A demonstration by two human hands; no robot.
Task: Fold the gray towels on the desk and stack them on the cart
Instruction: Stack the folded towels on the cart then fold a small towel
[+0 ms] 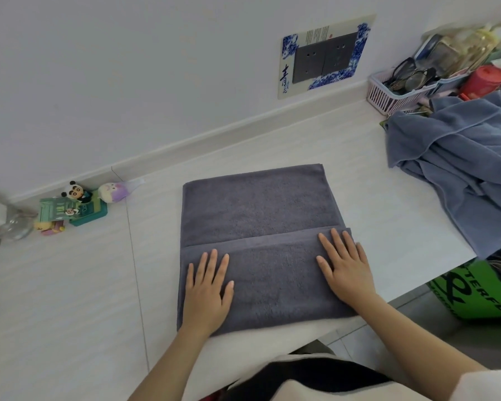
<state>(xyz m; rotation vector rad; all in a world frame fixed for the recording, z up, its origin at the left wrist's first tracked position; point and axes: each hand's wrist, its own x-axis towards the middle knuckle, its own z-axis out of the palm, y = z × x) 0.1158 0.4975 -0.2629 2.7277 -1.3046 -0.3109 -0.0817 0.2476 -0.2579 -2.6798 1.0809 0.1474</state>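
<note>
A dark gray towel [258, 209] lies flat on the white desk [70, 285], its near part folded over so a hem runs across the middle. My left hand [207, 287] rests palm down on the left of the folded flap, fingers spread. My right hand [343, 264] presses flat on the flap's right end. Neither hand grips the cloth. A heap of unfolded blue-gray towels [460, 163] sits at the right end of the desk. No cart is in view.
Small toy figures [75, 206] stand by the wall at the left, next to a clear bottle [9, 221]. A pink basket [399, 91] with glasses and clutter sits at the back right. A green bag [480, 290] stands below the desk's right edge.
</note>
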